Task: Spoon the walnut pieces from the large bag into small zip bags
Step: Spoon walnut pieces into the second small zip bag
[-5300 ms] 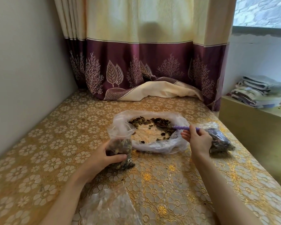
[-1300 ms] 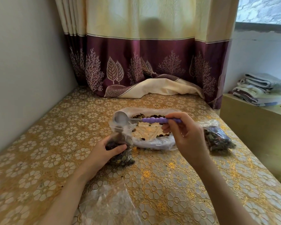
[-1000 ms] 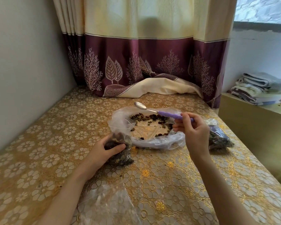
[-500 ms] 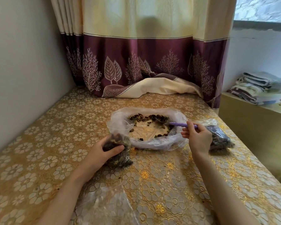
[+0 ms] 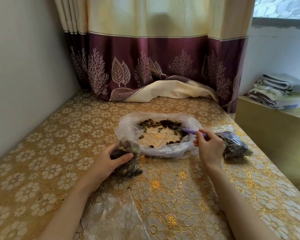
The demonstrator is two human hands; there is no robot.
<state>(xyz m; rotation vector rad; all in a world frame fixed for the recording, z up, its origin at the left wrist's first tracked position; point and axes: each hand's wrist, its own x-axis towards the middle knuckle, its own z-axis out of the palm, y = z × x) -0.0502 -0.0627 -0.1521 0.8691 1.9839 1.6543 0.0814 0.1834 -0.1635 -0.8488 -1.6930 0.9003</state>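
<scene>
The large clear bag (image 5: 163,151) lies open in the middle of the table, with walnut pieces (image 5: 164,122) ringed round its far and right inner edge. My right hand (image 5: 210,148) pinches the purple handle of a spoon (image 5: 192,131); the bowl of the spoon lies among the pieces at the bag's right side. My left hand (image 5: 111,160) grips a small zip bag (image 5: 126,158) partly full of walnut pieces, standing just left of the large bag. A filled small bag (image 5: 234,146) lies right of my right hand.
Empty clear zip bags (image 5: 114,219) lie at the near edge between my forearms. A wall runs along the left. A curtain (image 5: 154,66) hangs at the back, its hem bunched on the table. Folded towels (image 5: 280,90) sit on a low cabinet to the right.
The spoon emptied over the small bag, swung back to the right and went down into the large bag among the walnut pieces. My left hand keeps its hold on the small bag.
</scene>
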